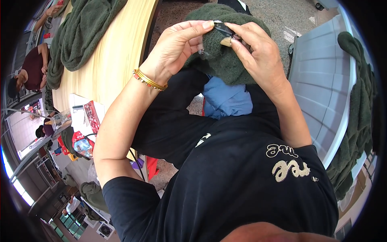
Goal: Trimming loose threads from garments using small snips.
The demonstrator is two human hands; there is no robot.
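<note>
Both my hands are raised over a bunched dark green knit garment [229, 66] in front of my lap. My left hand [177, 44], with gold bangles [149, 82] at the wrist, pinches one end of a small dark, shiny piece [223, 29] between thumb and fingers. At its other end, the fingers and thumb of my right hand [260, 48] are closed on it. A small tan bit [226, 42] shows at the right thumb tip; its kind is unclear. Whether the dark piece is joined to the knit cannot be made out.
A wooden table [117, 48] on the left bears another green knit [86, 34]. Blue cloth [227, 97] lies between my legs. To the right stands a pale grey bin [318, 84] with green knit [356, 109] over its rim. Other people [34, 66] are at far left.
</note>
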